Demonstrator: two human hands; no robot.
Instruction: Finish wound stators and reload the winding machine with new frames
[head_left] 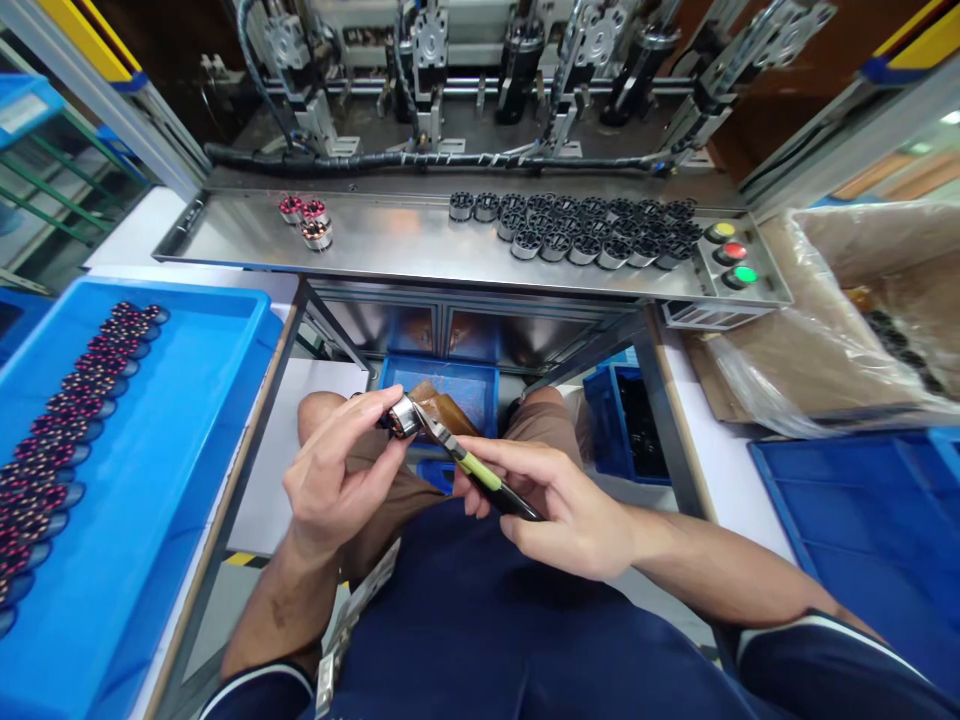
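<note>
Between the thumb and fingers of my left hand (345,465) is a small round motor part (405,417) with a shiny metal side and dark ends. My right hand (559,495) is wrapped round a pair of pliers (484,470) with green and black handles. The pliers' metal jaws point up and left and reach the side of the motor part; whether they grip anything there is too small to tell. Both hands are above my lap, in front of the steel ledge (390,245).
On the ledge stand several black-topped motor parts (585,225) at right and three reddish ones (315,232) at left. A blue tray (187,400) with rows of parts lies left. Coloured buttons (731,253), a plastic-lined carton (787,340) and blue bins (847,520) are at right.
</note>
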